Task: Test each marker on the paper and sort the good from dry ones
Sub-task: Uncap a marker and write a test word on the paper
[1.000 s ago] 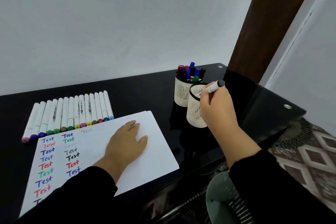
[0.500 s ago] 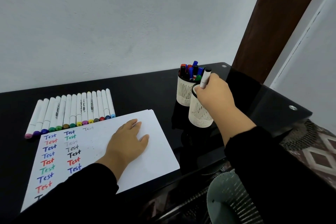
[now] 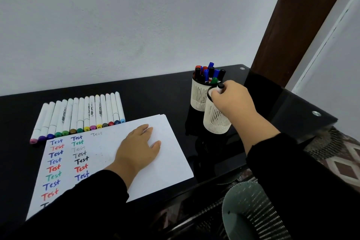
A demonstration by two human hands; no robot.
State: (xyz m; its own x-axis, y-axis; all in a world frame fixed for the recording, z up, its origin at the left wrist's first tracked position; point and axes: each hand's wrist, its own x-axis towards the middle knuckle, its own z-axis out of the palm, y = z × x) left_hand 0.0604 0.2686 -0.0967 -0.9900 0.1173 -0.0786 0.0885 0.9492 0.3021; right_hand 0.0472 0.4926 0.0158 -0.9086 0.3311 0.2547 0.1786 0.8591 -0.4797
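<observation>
- Far left on the black table: row of white markers lying side by side, touching, coloured caps toward the paper; the nearest caps sit just at the sheet's far edge.
- Next right: white paper, several sheets stacked, lying flat. Two columns of "Test" in blue, red, green, black; some faint grey, one faint word alone at the top of a third column.
- Centre: left hand flat on the paper, palm down, fingers straight and lightly spread, gripping nothing. Black sleeve covers the sheet's near edge.
- Right of paper: two white slotted cups, touching. Far cup packed with upright markers, caps red, blue, black, green. Near cup partly hidden by the hand.
- Over the near cup's rim: right hand, fingers curled and pinched on a black-capped marker, held upright, cap up; lower barrel hidden behind the fingers, so cannot tell how deep it sits in the cup.
- Bottom right, below table edge: grey-green mesh bin.
</observation>
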